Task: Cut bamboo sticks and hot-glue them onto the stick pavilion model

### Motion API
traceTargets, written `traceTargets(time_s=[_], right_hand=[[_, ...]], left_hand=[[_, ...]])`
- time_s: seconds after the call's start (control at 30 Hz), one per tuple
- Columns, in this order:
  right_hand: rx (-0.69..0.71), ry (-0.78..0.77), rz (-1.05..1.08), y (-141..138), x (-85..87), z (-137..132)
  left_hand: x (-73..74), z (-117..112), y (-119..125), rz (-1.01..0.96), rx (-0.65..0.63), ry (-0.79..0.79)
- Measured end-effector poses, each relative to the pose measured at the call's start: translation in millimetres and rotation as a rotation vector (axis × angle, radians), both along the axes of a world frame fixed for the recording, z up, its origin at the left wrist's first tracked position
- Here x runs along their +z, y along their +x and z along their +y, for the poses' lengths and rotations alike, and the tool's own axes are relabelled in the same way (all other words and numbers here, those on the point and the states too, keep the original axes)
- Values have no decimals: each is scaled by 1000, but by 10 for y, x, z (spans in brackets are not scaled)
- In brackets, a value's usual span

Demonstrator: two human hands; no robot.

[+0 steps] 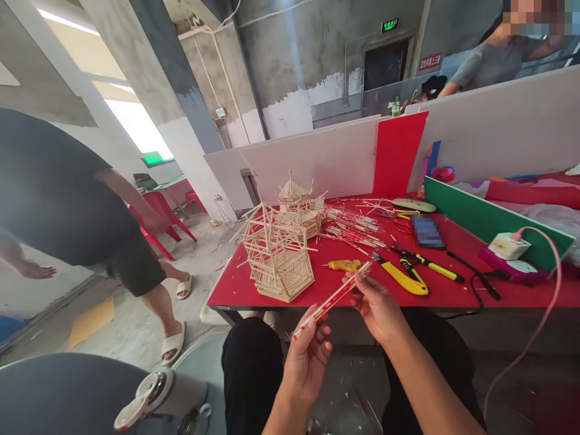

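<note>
A pair of disposable chopsticks in a clear wrapper with red print slants up to the right, held out before the table's front edge. My left hand pinches its lower end. At the upper end, the fingers of my right hand are closed on the wrapper. Just beyond lies a yellow glue gun or similar small tool, partly behind the chopsticks. To the left stands an open lattice model built of wooden sticks, with a roofed stick tower behind it.
Wrapped and loose sticks are heaped mid-table. On the right lie a yellow utility knife, pliers, a phone and a charger with a pink cable. A person stands at left, near a lidded tumbler.
</note>
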State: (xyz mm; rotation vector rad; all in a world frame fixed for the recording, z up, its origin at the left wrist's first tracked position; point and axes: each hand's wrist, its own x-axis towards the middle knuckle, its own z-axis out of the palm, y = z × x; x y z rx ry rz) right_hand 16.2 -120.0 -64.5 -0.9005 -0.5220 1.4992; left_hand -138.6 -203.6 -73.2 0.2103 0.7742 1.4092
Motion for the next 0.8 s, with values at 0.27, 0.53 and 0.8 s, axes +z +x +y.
traceTargets(time_s=[0.27,0.53,0.8], right_hand=[[104,139,-309,76,91,16],[214,166,-298,-331,66,-182],[394,121,-387,-610,-126,-522]], left_hand=[[-263,-197,-87,516,-299,106],[-368,-178,104,622,-25,62],[-432,-122,125,418,95,7]])
